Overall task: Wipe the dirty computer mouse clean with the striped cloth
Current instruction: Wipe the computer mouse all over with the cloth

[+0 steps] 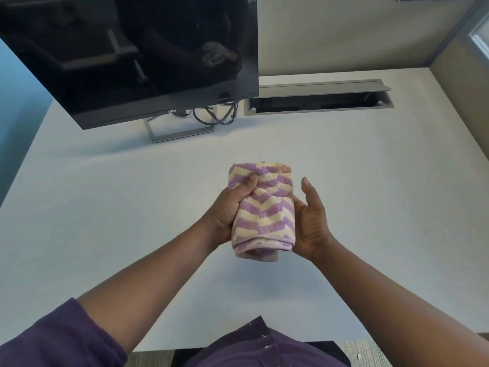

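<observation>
A: Where's the striped cloth (263, 210)?

B: Held up above the middle of the white desk (105, 207), between both hands, nearer the front edge than the back. Purple and cream zigzag, bunched into a thick roll, long axis running front to back.

A: Left hand (232, 207)?

B: Closed around the roll's left side. Thumb pressed over the top near the far end, fingers wrapped under and out of sight. Firm hold.

A: Right hand (311, 221)?

B: Mostly open. Palm cupped against the roll's right side near the bottom end, thumb standing up and clear of the fabric. Fingers go behind the cloth, so can't tell whether they grip or just support it.

A: The mouse?

B: Can't see it. Could be inside the roll, can't tell.

A: Rest of the desk?

B: Dell monitor (127, 56) at the back-left, screen dark, on a grey frame stand (180, 133). Black cables (215, 116) looped behind the stand. Cable tray (317, 100) with its lid raised is set into the desk along the back edge, right of the monitor. Beige partition panels (344, 30) behind and on the right. Purple sleeve (60, 337) on the left arm, forearms bare.
</observation>
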Demonstrator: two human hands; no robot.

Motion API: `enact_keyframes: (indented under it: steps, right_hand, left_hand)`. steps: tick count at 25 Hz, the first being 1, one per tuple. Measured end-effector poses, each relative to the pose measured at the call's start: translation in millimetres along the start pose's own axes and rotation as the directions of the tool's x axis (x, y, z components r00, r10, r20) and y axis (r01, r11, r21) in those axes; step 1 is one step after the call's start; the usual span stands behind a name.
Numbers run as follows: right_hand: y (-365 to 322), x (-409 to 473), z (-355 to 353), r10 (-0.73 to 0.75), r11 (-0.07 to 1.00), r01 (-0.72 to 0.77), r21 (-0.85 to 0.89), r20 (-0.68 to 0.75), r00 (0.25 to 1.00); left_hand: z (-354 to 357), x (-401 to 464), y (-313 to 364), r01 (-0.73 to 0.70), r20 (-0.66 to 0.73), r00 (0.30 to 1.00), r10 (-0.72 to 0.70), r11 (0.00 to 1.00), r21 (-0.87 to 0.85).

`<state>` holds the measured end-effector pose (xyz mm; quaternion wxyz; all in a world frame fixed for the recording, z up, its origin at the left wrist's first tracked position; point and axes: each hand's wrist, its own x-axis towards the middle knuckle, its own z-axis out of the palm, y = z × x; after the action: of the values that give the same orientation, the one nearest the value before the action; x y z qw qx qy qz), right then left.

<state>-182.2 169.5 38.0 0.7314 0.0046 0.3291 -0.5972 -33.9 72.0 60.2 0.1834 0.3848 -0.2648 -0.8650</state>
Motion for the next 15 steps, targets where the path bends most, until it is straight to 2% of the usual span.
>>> enact_keyframes:
  steps: [3,8,10,12,15]
  right_hand:
    - [-2,-14,3,-0.022,0.998,0.020,0.062,0.026,0.999]
    - [9,-28,11,-0.167,0.986,0.169,0.011,-0.110,0.980]
    - [16,-30,15,-0.217,0.975,0.222,0.008,-0.175,0.960]
    - [18,-29,13,-0.219,0.971,0.235,0.039,-0.242,0.945]
    - [9,-34,5,-0.204,0.969,0.166,-0.182,-0.212,0.956]
  left_hand:
    - [8,-2,-12,-0.020,-0.018,1.000,0.021,0.999,0.030]
    - [27,0,-43,-0.108,-0.143,0.978,0.149,0.959,0.260]
    - [33,0,-52,-0.100,-0.170,0.970,0.173,0.924,0.370]
    - [35,1,-55,-0.079,-0.201,0.956,0.213,0.849,0.522]
    - [28,6,-48,0.062,-0.321,0.883,0.343,0.592,0.803]
